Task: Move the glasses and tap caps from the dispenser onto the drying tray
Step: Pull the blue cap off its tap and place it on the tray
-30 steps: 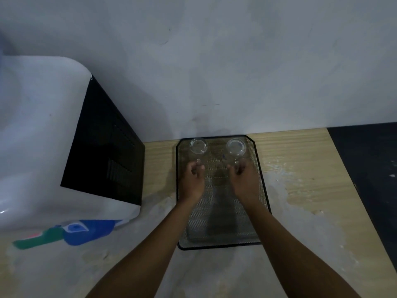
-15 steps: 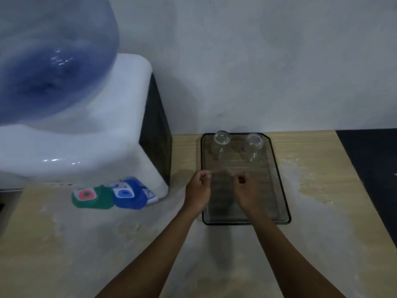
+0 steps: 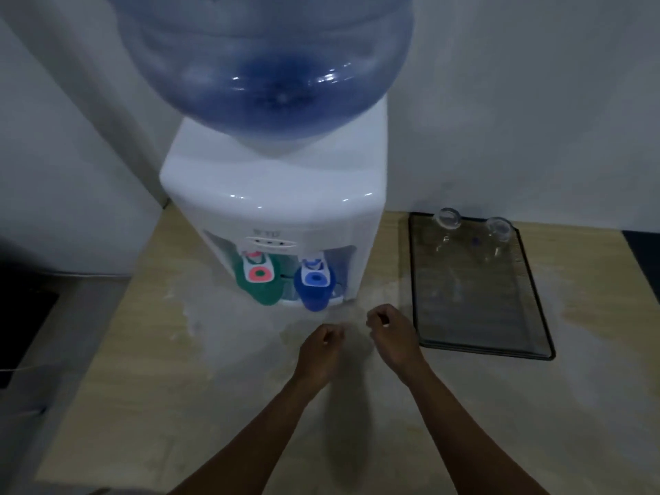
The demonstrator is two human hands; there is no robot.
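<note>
On the pale wooden counter [image 3: 589, 405] stands a white water dispenser [image 3: 275, 194] with a big blue bottle [image 3: 271, 58] upended on top. Two tap caps sit on its front: a green cap [image 3: 259, 280] with a red ring at left and a blue cap [image 3: 314, 285] at right. Just below the blue cap, both hands hover over the counter, side by side and apart. The left hand [image 3: 319, 355] has its fingers curled loosely in, holding nothing; the right hand [image 3: 394, 335] looks the same, though blur makes its fingertips hard to read. Right of the dispenser lies the black mesh drying tray [image 3: 475, 348]. Two clear glasses, a left glass [image 3: 446, 223] and a right glass [image 3: 498, 232], stand at its far end, well apart from the hands.
</note>
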